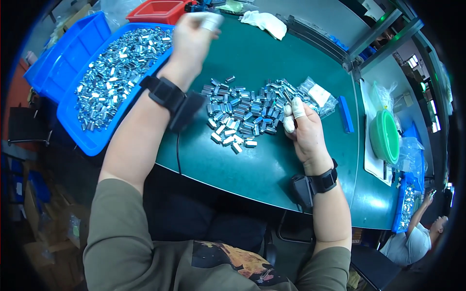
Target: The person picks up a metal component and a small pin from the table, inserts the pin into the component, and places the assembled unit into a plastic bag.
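Note:
My left hand (196,36) is raised past the far right corner of a blue bin (90,148), near a red tray. Motion smears its white-covered fingertips, so I cannot tell what they hold. My right hand (308,138), fingertips wrapped in white, pinches a small silvery metal piece (287,97) at the right side of a loose pile. That pile of short shiny metal pieces (247,109) lies spread on the green tabletop (228,169). Many similar metal parts (116,72) fill the blue bin. A clear plastic bag (318,94) with a white label lies just beyond my right hand.
A blue bar (345,114) lies right of the bag. Farther right are a green basin (384,137) and a small blue bin (404,203). A red tray (158,10) and white cloth (266,23) are at the back. Another person (412,245) sits at lower right.

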The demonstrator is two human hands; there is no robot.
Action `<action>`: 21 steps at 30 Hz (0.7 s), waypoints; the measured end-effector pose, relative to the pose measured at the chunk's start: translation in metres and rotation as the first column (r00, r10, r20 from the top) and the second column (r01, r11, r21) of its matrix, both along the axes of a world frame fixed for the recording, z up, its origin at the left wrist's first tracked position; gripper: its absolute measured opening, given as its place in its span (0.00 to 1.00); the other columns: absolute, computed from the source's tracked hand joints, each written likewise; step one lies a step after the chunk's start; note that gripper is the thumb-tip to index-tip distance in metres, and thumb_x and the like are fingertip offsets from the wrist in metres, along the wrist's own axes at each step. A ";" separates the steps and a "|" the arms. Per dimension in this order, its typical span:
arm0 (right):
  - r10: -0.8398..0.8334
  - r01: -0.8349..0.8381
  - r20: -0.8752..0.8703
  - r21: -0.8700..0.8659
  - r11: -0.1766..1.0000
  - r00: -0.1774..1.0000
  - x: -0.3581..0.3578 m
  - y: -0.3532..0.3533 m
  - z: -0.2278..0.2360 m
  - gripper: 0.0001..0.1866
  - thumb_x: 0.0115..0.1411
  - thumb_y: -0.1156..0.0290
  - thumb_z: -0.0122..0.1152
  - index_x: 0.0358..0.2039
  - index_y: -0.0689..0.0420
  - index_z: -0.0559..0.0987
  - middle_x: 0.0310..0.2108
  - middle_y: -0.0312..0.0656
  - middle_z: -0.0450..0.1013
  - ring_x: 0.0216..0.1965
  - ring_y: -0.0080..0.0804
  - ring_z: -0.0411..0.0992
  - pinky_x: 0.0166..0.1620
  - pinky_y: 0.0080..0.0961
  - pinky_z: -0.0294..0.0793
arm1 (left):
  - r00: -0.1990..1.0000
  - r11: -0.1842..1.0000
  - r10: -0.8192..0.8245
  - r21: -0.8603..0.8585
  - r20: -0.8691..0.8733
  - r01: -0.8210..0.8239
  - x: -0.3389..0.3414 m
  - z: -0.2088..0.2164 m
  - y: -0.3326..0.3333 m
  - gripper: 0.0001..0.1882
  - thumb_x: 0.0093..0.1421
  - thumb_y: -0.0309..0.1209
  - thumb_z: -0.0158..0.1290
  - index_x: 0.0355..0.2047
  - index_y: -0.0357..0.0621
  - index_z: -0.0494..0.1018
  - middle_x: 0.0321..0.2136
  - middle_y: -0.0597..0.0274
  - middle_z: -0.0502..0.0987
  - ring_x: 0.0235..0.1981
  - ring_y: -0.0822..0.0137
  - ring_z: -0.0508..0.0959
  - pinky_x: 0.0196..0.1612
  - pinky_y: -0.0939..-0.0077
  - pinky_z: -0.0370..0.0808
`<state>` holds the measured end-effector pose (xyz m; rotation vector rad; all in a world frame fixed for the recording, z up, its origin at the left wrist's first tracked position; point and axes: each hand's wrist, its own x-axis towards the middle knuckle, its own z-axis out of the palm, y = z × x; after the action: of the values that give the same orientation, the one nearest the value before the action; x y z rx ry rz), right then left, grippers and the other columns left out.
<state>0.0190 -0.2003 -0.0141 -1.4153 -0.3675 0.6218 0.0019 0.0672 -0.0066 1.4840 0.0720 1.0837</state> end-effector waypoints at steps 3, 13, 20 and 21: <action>0.014 -0.014 0.005 0.007 1.000 1.000 -0.001 0.002 -0.001 0.15 0.61 0.61 0.41 0.23 0.55 0.69 0.11 0.29 0.60 0.11 0.14 0.52 0.15 0.11 0.48 | 0.922 0.923 0.385 -0.035 0.041 -0.384 -0.009 0.000 0.053 0.12 0.51 0.29 0.52 0.36 0.38 0.68 0.31 0.58 0.72 0.30 0.68 0.73 0.33 0.75 0.71; -0.032 0.037 0.064 -0.065 0.997 0.997 0.002 -0.001 -0.007 0.14 0.61 0.61 0.42 0.25 0.55 0.70 0.12 0.29 0.61 0.11 0.13 0.51 0.15 0.10 0.48 | 0.709 0.775 0.156 0.531 -0.687 0.344 -0.013 -0.002 -0.010 0.15 0.46 0.34 0.56 0.34 0.40 0.74 0.33 0.54 0.75 0.31 0.62 0.76 0.37 0.72 0.70; 0.001 0.008 0.161 -0.058 0.998 0.987 -0.005 0.004 -0.004 0.11 0.61 0.64 0.43 0.29 0.56 0.70 0.16 0.29 0.63 0.14 0.12 0.53 0.17 0.09 0.49 | 0.687 0.825 -0.148 0.294 -0.712 0.483 -0.009 -0.015 -0.026 0.12 0.51 0.29 0.53 0.35 0.36 0.71 0.29 0.61 0.74 0.31 0.72 0.74 0.33 0.81 0.70; 0.005 0.006 0.209 -0.054 0.999 0.978 -0.005 0.004 -0.005 0.10 0.61 0.65 0.43 0.30 0.56 0.70 0.16 0.29 0.63 0.14 0.11 0.53 0.17 0.09 0.50 | 0.689 0.865 -0.340 0.073 -0.640 0.496 -0.009 -0.010 -0.037 0.12 0.51 0.29 0.53 0.36 0.36 0.71 0.29 0.61 0.74 0.31 0.72 0.74 0.33 0.81 0.70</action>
<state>0.0139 -0.1958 -0.0193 -1.5380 -0.5202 0.4863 -0.0073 0.0306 -0.0163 1.9125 0.0443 0.2006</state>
